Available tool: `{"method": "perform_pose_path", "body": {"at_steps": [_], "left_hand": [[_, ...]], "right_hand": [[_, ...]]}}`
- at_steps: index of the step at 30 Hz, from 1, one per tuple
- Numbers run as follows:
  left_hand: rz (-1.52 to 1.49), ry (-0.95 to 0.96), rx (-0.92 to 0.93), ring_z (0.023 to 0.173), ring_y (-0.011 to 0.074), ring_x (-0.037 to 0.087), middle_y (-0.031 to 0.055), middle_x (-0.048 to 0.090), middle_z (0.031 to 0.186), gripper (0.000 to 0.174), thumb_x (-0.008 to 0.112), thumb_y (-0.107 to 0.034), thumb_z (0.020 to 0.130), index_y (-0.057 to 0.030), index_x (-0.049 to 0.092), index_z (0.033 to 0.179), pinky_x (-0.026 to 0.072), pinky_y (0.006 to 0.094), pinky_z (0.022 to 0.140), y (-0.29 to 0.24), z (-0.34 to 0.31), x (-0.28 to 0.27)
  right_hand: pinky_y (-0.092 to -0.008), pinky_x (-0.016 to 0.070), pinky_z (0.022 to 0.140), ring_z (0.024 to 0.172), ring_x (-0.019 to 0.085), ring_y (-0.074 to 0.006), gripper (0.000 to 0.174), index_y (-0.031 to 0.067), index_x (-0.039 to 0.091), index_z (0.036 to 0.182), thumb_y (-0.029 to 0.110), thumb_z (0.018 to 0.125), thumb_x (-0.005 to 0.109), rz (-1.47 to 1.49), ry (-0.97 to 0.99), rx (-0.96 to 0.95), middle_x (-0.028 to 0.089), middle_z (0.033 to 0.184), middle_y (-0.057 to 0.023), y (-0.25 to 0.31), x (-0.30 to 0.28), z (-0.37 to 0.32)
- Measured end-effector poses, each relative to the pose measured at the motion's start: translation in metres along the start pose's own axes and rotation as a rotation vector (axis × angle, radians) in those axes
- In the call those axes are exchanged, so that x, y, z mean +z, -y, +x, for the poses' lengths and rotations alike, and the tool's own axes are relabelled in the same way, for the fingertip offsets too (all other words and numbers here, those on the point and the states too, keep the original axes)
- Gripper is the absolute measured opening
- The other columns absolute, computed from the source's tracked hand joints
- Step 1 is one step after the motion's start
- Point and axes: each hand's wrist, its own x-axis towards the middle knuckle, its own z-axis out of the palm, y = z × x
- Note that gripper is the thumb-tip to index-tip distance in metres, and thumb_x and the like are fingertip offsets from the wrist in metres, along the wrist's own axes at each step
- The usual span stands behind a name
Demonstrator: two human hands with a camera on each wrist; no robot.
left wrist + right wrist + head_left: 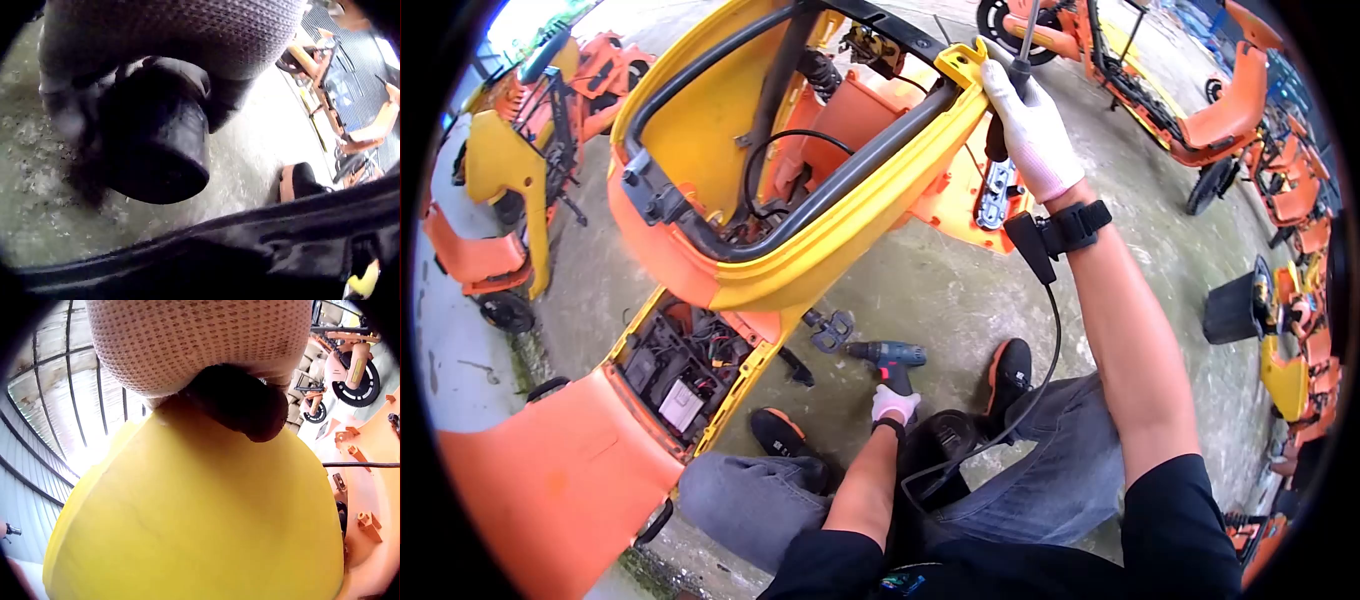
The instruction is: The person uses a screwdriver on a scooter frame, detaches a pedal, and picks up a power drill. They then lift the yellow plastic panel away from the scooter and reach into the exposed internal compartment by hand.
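Observation:
My left hand [895, 404], in a white glove, grips the handle of a dark blue cordless drill [890, 354] low over the floor, its chuck turned left. In the left wrist view the drill's black base [162, 159] sticks out below the glove. My gloved right hand [1035, 140] holds a screwdriver [997, 138] with its shaft turned away from me. This hand is right at the corner of a yellow and orange scooter body shell [840, 268]. Below the glove in the right wrist view, the screwdriver's dark handle end [250, 409] overlaps the yellow shell [206, 506].
A black tubular frame [840, 195] runs inside the shell. The open bay nearby holds wiring and a pale box [685, 403]. A pedal [832, 331] is just left of the drill. Orange scooters [1220, 130] stand around, and a black bucket [1232, 308] is at right.

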Motion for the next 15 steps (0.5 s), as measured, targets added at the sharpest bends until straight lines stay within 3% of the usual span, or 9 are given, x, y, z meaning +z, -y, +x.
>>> {"method": "perform_pose_path", "body": {"at_steps": [5, 6, 7, 8, 9, 11, 12, 14, 15], "left_hand": [[-0.233, 0.027, 0.09, 0.105, 0.038, 0.061, 0.0253, 0.062, 0.112, 0.071, 0.078, -0.04, 0.058, 0.0018, 0.056, 0.111, 0.0503, 0.0423, 0.088, 0.008, 0.018, -0.004], [-0.302, 0.068, 0.046, 0.102, 0.0366, 0.063, 0.025, 0.063, 0.108, 0.07, 0.078, -0.041, 0.058, 0.0026, 0.057, 0.108, 0.0512, 0.0415, 0.085, 0.004, 0.02, -0.009], [-0.375, 0.109, 0.008, 0.099, 0.0353, 0.064, 0.0248, 0.065, 0.103, 0.068, 0.078, -0.041, 0.058, 0.0034, 0.058, 0.106, 0.0521, 0.0406, 0.082, -0.005, 0.019, -0.018], [-0.322, 0.095, 0.014, 0.077, 0.0273, 0.066, 0.0154, 0.067, 0.084, 0.053, 0.078, -0.038, 0.062, 0.0018, 0.062, 0.093, 0.0521, 0.038, 0.069, -0.012, 0.014, -0.027], [-0.323, 0.082, 0.028, 0.077, 0.0273, 0.066, 0.0154, 0.067, 0.084, 0.053, 0.078, -0.038, 0.062, 0.0018, 0.062, 0.093, 0.0521, 0.038, 0.069, -0.018, 0.012, -0.035], [-0.473, 0.4, 0.011, 0.06, 0.0182, 0.058, 0.0048, 0.061, 0.07, 0.032, 0.077, -0.034, 0.069, -0.0057, 0.064, 0.078, 0.0464, 0.0351, 0.057, -0.026, 0.008, -0.051], [-0.521, 0.472, -0.022, 0.05, 0.012, 0.047, -0.002, 0.052, 0.06, 0.023, 0.075, -0.03, 0.073, -0.0121, 0.061, 0.069, 0.0377, 0.032, 0.049, -0.04, -0.011, -0.068], [-0.618, 0.499, 0.007, 0.042, 0.0127, 0.046, -0.0029, 0.05, 0.055, 0.024, 0.071, -0.026, 0.08, -0.0161, 0.056, 0.064, 0.0381, 0.0306, 0.044, -0.049, -0.014, -0.064], [-0.699, 0.555, 0.021, 0.042, 0.0136, 0.047, -0.0026, 0.05, 0.055, 0.023, 0.07, -0.024, 0.081, -0.0157, 0.056, 0.066, 0.042, 0.0316, 0.045, -0.053, -0.01, -0.056]], "right_hand": [[-0.0239, 0.0403, 0.097, 0.107, 0.053, -0.0083, 0.048, 0.0014, 0.051, 0.134, 0.029, 0.096, 0.059, -0.028, 0.01, -0.026, 0.062, 0.117, -0.0053, -0.007, -0.015, -0.017], [-0.0242, 0.0439, 0.09, 0.099, 0.056, -0.0074, 0.041, 0.0008, 0.057, 0.127, 0.027, 0.095, 0.06, -0.024, 0.007, -0.054, 0.066, 0.108, -0.0051, -0.016, -0.024, -0.02], [-0.025, 0.0467, 0.08, 0.086, 0.059, -0.0081, 0.032, -0.0006, 0.063, 0.112, 0.026, 0.094, 0.06, -0.172, 0.02, 0.086, 0.068, 0.094, -0.0043, -0.022, -0.036, -0.023], [-0.0259, 0.0469, 0.075, 0.079, 0.059, -0.0089, 0.029, -0.001, 0.064, 0.104, 0.026, 0.094, 0.06, -0.178, 0.006, 0.095, 0.067, 0.087, -0.0039, -0.03, -0.045, -0.027], [-0.0269, 0.0471, 0.069, 0.073, 0.059, -0.0097, 0.028, -0.0013, 0.065, 0.095, 0.026, 0.093, 0.06, -0.186, -0.011, 0.106, 0.067, 0.08, -0.0035, -0.036, -0.053, -0.033], [-0.0284, 0.0475, 0.065, 0.067, 0.059, -0.0118, 0.027, -0.0017, 0.065, 0.089, 0.025, 0.092, 0.06, -0.237, -0.014, 0.238, 0.065, 0.074, -0.004, -0.045, -0.07, -0.036], [-0.0298, 0.0473, 0.062, 0.065, 0.059, -0.0124, 0.027, -0.0014, 0.066, 0.086, 0.025, 0.089, 0.06, -0.223, -0.078, 0.229, 0.064, 0.07, -0.0053, -0.051, -0.075, -0.04], [-0.0315, 0.0472, 0.063, 0.065, 0.059, -0.0142, 0.027, -0.0003, 0.066, 0.085, 0.026, 0.083, 0.059, -0.355, -0.097, 0.447, 0.064, 0.07, -0.0079, -0.011, -0.078, -0.058], [-0.0329, 0.0471, 0.063, 0.066, 0.059, -0.0159, 0.027, 0.0001, 0.066, 0.086, 0.026, 0.082, 0.059, -0.363, -0.084, 0.37, 0.064, 0.071, -0.0075, -0.027, -0.085, -0.062]]}}
